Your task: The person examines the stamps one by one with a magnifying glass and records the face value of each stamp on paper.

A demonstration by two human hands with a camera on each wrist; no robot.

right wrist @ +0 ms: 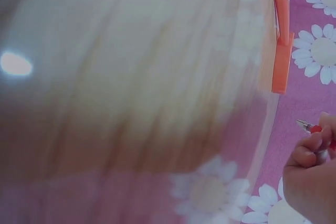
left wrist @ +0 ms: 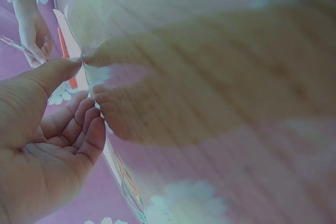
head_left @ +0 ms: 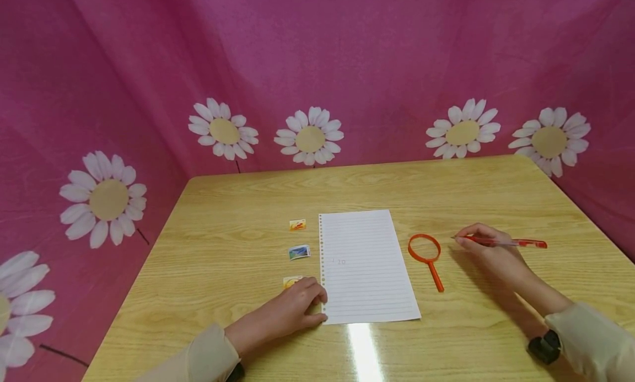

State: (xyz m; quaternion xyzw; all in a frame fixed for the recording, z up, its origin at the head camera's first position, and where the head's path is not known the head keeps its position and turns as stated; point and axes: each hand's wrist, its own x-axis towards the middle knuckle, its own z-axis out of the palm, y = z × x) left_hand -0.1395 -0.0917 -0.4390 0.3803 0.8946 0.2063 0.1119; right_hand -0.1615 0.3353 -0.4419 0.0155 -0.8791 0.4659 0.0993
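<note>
A sheet of lined loose-leaf paper [head_left: 364, 283] lies on the wooden table, with a small pencil-grey "120"-like mark near its left side. My left hand [head_left: 295, 309] rests at the sheet's lower left edge, its fingertips and thumb touching down there. Over to the right, my right hand [head_left: 498, 261] pinches a red pen [head_left: 531, 243], tip pointing left and raised off the paper. Between that hand and the sheet lies a red magnifying glass [head_left: 436, 277]. The right wrist view shows the pen's metal tip [right wrist: 303, 124] beyond the fingers.
Left of the sheet, three small stamps form a column: a yellow-and-red one [head_left: 297, 225], a blue-green one [head_left: 299, 252] and a yellow one [head_left: 291, 281] partly behind my left hand. A pink curtain [head_left: 377, 68] with daisies borders the table [head_left: 223, 238].
</note>
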